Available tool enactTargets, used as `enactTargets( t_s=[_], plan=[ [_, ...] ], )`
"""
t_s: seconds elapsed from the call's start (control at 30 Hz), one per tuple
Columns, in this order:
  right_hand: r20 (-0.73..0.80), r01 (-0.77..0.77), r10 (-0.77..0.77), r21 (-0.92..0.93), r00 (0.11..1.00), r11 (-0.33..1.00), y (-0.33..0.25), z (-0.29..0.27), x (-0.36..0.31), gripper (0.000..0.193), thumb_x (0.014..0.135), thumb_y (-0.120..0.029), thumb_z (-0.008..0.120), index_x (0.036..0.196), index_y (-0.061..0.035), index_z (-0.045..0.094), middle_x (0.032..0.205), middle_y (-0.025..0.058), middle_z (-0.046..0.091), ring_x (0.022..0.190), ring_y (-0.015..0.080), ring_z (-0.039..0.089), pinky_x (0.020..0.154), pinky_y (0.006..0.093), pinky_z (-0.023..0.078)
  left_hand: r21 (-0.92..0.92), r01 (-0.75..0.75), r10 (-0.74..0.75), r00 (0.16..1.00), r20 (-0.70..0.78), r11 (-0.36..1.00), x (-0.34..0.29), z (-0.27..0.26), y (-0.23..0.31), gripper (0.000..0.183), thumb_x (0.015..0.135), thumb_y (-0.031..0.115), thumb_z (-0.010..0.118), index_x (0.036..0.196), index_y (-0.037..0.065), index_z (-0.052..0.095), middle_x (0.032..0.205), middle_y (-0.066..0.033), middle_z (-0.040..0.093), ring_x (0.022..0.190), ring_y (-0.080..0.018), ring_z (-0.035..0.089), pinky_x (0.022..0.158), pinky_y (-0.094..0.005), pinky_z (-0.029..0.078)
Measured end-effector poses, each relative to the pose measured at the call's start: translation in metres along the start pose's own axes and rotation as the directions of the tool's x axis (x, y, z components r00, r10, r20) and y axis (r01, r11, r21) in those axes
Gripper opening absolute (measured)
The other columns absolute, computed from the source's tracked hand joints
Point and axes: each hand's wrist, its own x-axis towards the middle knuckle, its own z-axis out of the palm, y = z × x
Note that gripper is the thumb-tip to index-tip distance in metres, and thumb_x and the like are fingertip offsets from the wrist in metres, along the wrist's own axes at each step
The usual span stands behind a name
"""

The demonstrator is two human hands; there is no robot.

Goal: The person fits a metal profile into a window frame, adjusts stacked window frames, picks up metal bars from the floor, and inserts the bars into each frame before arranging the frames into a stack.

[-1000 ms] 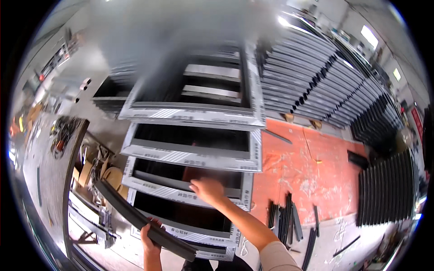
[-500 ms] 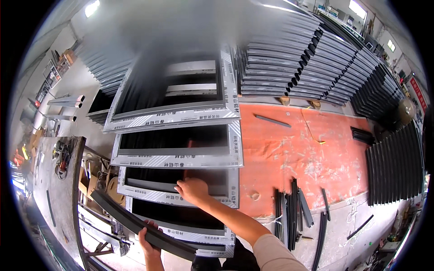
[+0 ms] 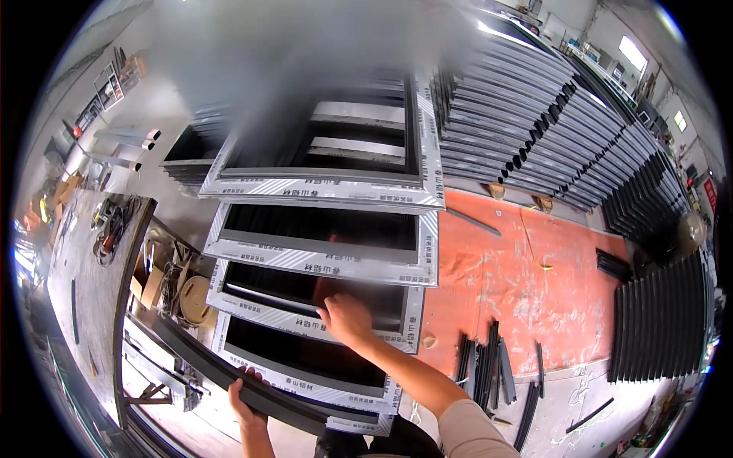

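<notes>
My left hand (image 3: 248,401) grips a long dark grey metal profile (image 3: 208,365), fingers wrapped around it. The profile slants from the brown-edged table's side down toward my legs. My right hand (image 3: 347,319) is closed at the inner edge of a window frame (image 3: 263,311), third down in a stepped stack of frames. A thin bright strip runs along that inner edge to my fingertips; whether they pinch it I cannot tell. Above are two more frames (image 3: 321,262) with printed white film on grey bars. Another frame (image 3: 305,388) lies below, nearest my body.
A worktable (image 3: 99,259) with a corded power tool (image 3: 107,237) stands at left. Loose dark profiles (image 3: 485,366) lie on the floor at right, by an orange sheet (image 3: 519,282). Tall stacks of frames (image 3: 527,114) rise behind. A grey blur covers the top middle.
The view has shifted, so the stack sits farther right. My right hand stays on the same frame; a bright line now shows along its inner edge. My left hand keeps its hold.
</notes>
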Motion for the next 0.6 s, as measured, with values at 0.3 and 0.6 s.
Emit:
enactTargets(
  t_s=[0.3, 0.6],
  plan=[
    [-0.028, 0.023, -0.026, -0.092, 0.999, 0.995, -0.007, -0.003, -0.003, 0.024, 0.087, -0.028, 0.068, 0.08, -0.0066, 0.061, 0.079, 0.0084, 0.06, 0.079, 0.027, 0.062, 0.065, 0.0403, 0.053, -0.07, -0.034, 0.036, 0.999, 0.019, 0.997, 0.014, -0.028, 0.015, 0.039, 0.085, 0.026, 0.061, 0.118, 0.006, 0.056, 0.105, -0.0069, 0.061, 0.094, -0.0207, 0.06, 0.083, -0.038, 0.053],
    [-0.086, 0.024, -0.029, -0.054, 0.996, 0.998, -0.01, -0.005, -0.005, 0.024, 0.086, -0.027, 0.069, 0.078, -0.0066, 0.058, 0.078, 0.0095, 0.058, 0.077, 0.0279, 0.06, 0.065, 0.0407, 0.051, -0.091, -0.014, 0.017, 0.999, 0.032, 0.996, 0.019, -0.021, 0.015, 0.037, 0.086, 0.024, 0.06, 0.118, 0.006, 0.057, 0.106, -0.0062, 0.06, 0.095, -0.0203, 0.06, 0.084, -0.0374, 0.053]
  ],
)
